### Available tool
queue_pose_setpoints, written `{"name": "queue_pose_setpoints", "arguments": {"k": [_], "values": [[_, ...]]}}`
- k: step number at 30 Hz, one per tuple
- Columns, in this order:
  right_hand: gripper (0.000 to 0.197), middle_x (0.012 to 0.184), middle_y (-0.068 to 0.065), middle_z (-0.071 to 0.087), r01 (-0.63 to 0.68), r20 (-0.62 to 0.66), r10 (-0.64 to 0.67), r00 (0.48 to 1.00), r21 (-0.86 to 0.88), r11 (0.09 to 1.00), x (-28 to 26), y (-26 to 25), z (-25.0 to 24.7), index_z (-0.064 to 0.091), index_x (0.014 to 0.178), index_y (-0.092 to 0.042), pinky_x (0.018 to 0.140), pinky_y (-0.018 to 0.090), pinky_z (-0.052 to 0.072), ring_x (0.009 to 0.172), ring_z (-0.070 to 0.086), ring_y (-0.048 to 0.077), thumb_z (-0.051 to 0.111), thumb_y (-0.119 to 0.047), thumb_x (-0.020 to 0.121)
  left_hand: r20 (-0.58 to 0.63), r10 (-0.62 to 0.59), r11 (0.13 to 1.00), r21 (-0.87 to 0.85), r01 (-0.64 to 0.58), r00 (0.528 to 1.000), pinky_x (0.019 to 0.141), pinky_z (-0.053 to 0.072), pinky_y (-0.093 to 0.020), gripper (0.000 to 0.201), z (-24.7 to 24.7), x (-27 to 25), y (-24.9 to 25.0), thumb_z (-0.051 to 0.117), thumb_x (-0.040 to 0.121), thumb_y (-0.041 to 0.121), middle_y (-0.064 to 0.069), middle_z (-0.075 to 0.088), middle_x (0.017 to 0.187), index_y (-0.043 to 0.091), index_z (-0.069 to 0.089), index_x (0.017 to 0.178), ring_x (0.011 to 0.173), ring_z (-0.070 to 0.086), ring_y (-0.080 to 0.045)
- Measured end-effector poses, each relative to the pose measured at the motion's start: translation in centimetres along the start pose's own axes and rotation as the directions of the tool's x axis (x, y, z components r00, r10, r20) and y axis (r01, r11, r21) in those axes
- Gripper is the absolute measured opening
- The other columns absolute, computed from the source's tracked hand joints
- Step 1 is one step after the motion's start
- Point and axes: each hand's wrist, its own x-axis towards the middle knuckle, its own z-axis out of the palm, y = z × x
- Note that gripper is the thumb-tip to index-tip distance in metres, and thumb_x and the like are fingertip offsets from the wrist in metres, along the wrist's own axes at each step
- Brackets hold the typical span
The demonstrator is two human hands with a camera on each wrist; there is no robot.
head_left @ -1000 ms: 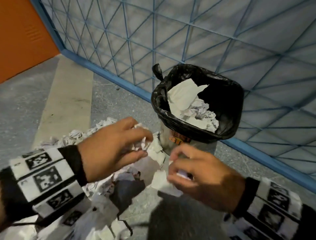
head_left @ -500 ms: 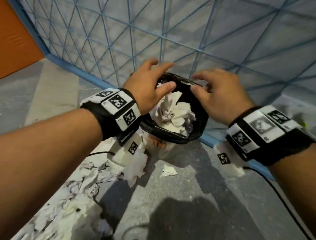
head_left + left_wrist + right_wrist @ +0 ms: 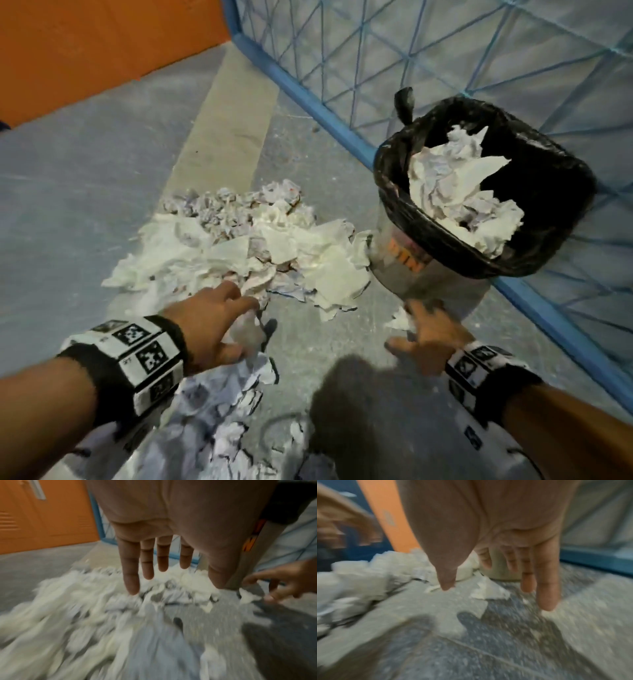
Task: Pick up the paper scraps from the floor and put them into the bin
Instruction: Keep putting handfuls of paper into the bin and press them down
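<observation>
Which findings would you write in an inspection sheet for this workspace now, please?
Surface: grey speckled floor, dusty, with a pale strip.
Job's things: paper scraps piled left of the bin; one small scrap lies apart; bin's black liner already holds paper.
Clutter: nothing seen.
Grippers: left hand open over the pile; right hand open by the small scrap; both empty.
Cables: a thin loop on the floor, blurred.
Surroundings: blue mesh fence, orange wall.
</observation>
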Motion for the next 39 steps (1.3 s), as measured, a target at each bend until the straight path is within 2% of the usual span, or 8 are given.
{"name": "queue_pose_setpoints", "arguments": {"k": [2, 6, 11, 18, 22, 28, 35, 39], "values": [[0.079, 0.137, 0.015, 0.047, -0.073, -0.042, 0.077, 0.996, 0.091, 0.993, 2.1, 0.4, 1.3, 0.03, 0.139, -0.024, 0.097, 0.036, 0.043, 0.121, 0.05, 0.035, 0.06, -0.059, 0.076, 0.103, -0.067, 0.997, -0.028, 0.07, 0.992, 0.099, 0.045, -0.041, 0.083, 3.7, -0.9, -0.3, 0.058, 0.076, 0.06, -0.002, 0.015, 0.15, 0.041, 0.013, 0.143, 0.13, 0.036, -0.028], [0.065, 0.127, 0.015, 0.038, -0.055, -0.111, 0.069, 0.991, 0.128, 0.99, 3.1, -1.9, 4.2, 0.041, 0.127, -0.019, 0.094, 0.037, 0.043, 0.111, 0.051, 0.036, 0.064, -0.052, 0.075, 0.075, -0.123, 0.99, -0.063, 0.128, 0.99, 0.099, 0.043, -0.048, 0.089, 7.8, 0.0, 0.1, 0.063, 0.072, 0.057, -0.007, 0.005, 0.153, 0.044, 0.008, 0.141, 0.129, 0.035, -0.038], [0.059, 0.12, 0.006, 0.035, 0.159, 0.012, -0.16, 0.987, 0.052, 0.986, 1.4, -7.9, 6.3, 0.044, 0.12, -0.02, 0.092, 0.035, 0.043, 0.106, 0.053, 0.03, 0.062, -0.053, 0.075, 0.041, -0.131, 0.985, -0.107, 0.135, 0.991, 0.089, 0.047, -0.047, 0.074, 11.3, 0.7, 1.1, 0.066, 0.076, 0.04, -0.012, 0.013, 0.146, 0.036, 0.022, 0.136, 0.119, 0.039, -0.04], [0.061, 0.11, 0.007, 0.042, 0.494, 0.026, -0.496, 0.868, 0.05, 0.868, -1.7, -14.8, 12.5, 0.052, 0.117, -0.018, 0.079, 0.036, 0.051, 0.086, 0.059, 0.031, 0.068, -0.05, 0.069, 0.0, -0.065, 0.986, -0.151, 0.064, 0.998, 0.088, 0.048, -0.043, 0.033, 11.8, 2.2, -1.6, 0.046, 0.09, 0.027, -0.014, 0.039, 0.127, 0.018, 0.048, 0.122, 0.104, 0.053, -0.039], [0.026, 0.111, 0.009, 0.042, 0.406, -0.057, -0.403, 0.913, 0.06, 0.912, -1.7, -16.6, 14.2, 0.053, 0.104, -0.015, 0.079, 0.033, 0.05, 0.082, 0.055, 0.028, 0.061, -0.028, 0.082, -0.043, -0.049, 0.965, -0.261, 0.036, 0.998, 0.085, 0.046, -0.035, 0.04, 11.5, 2.2, -3.0, 0.051, 0.087, 0.025, -0.011, 0.045, 0.125, 0.015, 0.049, 0.125, 0.109, 0.054, -0.033], [0.06, 0.123, 0.007, 0.042, 0.291, 0.061, -0.292, 0.955, 0.029, 0.956, -2.2, -18.3, 13.6, 0.041, 0.127, -0.024, 0.09, 0.037, 0.044, 0.109, 0.052, 0.032, 0.06, -0.051, 0.077, -0.191, 0.001, 0.95, -0.305, -0.061, 0.982, 0.087, 0.044, -0.032, 0.039, 10.5, 0.9, -4.5, 0.055, 0.086, 0.03, -0.006, 0.049, 0.121, 0.018, 0.051, 0.123, 0.11, 0.054, -0.028], [0.023, 0.099, 0.01, 0.048, 0.355, -0.05, -0.355, 0.933, -0.006, 0.935, -3.4, -22.2, 13.6, 0.06, 0.105, -0.011, 0.083, 0.031, 0.049, 0.096, 0.059, 0.034, 0.047, -0.025, 0.092, -0.338, -0.005, 0.935, -0.335, -0.116, 0.941, 0.091, 0.047, -0.033, 0.04, 8.3, -2.4, -6.4, 0.056, 0.086, 0.037, -0.004, 0.052, 0.119, 0.02, 0.052, 0.122, 0.109, 0.055, -0.025], [0.044, 0.11, 0.009, 0.058, 0.316, -0.087, -0.311, 0.947, 0.058, 0.947, -2.9, -22.0, 13.1, 0.052, 0.115, -0.014, 0.079, 0.03, 0.044, 0.101, 0.057, 0.029, 0.055, -0.047, 0.085, -0.375, 0.018, 0.932, -0.33, -0.151, 0.927, 0.092, 0.045, -0.033, 0.04, 7.3, -2.4, -6.7, 0.059, 0.086, 0.033, -0.003, 0.051, 0.12, 0.02, 0.052, 0.122, 0.11, 0.054, -0.025]]}}
